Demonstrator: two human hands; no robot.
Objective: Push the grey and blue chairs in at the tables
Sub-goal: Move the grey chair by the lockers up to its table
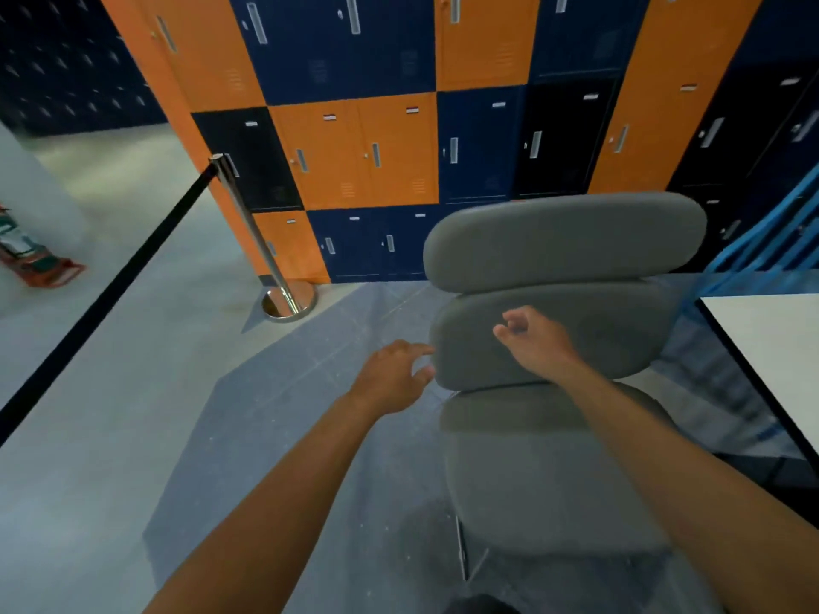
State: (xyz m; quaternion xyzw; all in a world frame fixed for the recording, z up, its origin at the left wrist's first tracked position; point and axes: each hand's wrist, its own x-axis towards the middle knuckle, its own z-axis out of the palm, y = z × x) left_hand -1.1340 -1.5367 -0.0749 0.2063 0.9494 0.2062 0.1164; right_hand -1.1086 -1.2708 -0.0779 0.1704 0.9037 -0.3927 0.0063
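Our left hand (391, 375) and right hand (534, 338) hover loose and empty at the backrest of the grey chair (567, 241); we should grip both edges and push squarely toward the surface (771, 347) just beside it.

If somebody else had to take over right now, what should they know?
Left hand: open, reaching the back edge of the grey chair. Right hand: loosely curled before the back cushion, gripping nothing. The grey chair stands beside the white table, seat not under it. Part of a blue chair shows beyond the table. Nothing visibly done. Left: push the grey chair in, then likely the blue.
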